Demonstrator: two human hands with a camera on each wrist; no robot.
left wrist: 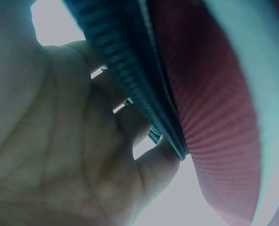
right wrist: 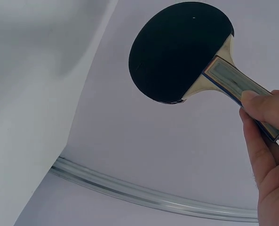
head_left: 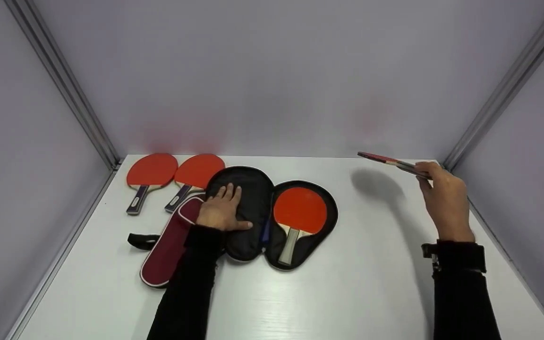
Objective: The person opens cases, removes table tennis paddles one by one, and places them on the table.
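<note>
My right hand pinches a table tennis bat by its handle, above the right side of the table. Its black face shows in the right wrist view; seen nearly edge-on from the head, it is tilted. Fingers spread, my left hand rests on the black inside of the opened bat case. The case's other half lies to the right and bears a bat with an orange-red face and a pale handle. In the left wrist view, the palm is beside a zipped edge and maroon fabric.
Two red bats lie at the table's back left. A maroon case with white piping and a black strap lies partly under my left forearm. Grey-white walls enclose the white table at the back and sides.
</note>
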